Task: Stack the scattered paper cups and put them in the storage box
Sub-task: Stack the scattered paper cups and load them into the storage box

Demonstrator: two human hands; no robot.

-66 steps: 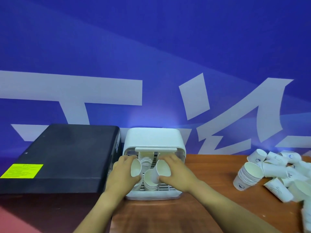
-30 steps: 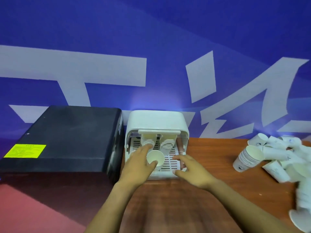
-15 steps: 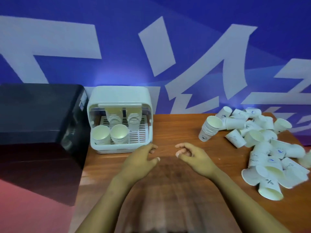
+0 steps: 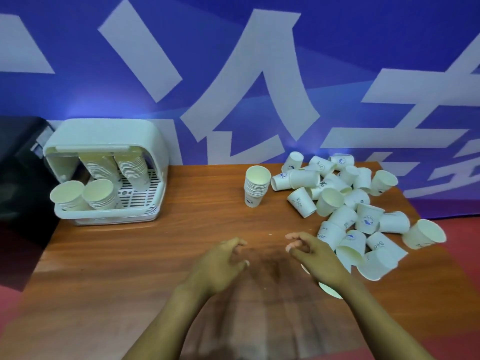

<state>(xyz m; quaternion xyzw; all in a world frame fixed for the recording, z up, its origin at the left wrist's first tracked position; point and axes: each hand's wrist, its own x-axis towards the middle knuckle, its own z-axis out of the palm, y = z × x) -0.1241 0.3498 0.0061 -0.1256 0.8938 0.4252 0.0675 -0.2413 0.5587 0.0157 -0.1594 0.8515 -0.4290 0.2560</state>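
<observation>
A white storage box [image 4: 155, 152] with its lid raised stands at the table's back left and holds several stacks of paper cups [image 4: 100, 194]. One upright stack of cups [image 4: 255, 187] stands in the middle back. A heap of loose white paper cups [image 4: 363, 209] lies scattered on the right. My left hand [image 4: 220, 263] and my right hand [image 4: 314, 258] hover over the table's middle, fingers loosely curled, holding nothing. The right hand is just left of the nearest loose cups.
A black case [image 4: 18, 178] sits left of the box, off the wooden table [image 4: 130, 268]. A blue wall with large white characters runs behind. Red floor shows at the right edge and lower left.
Both hands left the box after setting cup stacks inside and drew back to the table's middle. The view has swung right, bringing the loose cups closer.
</observation>
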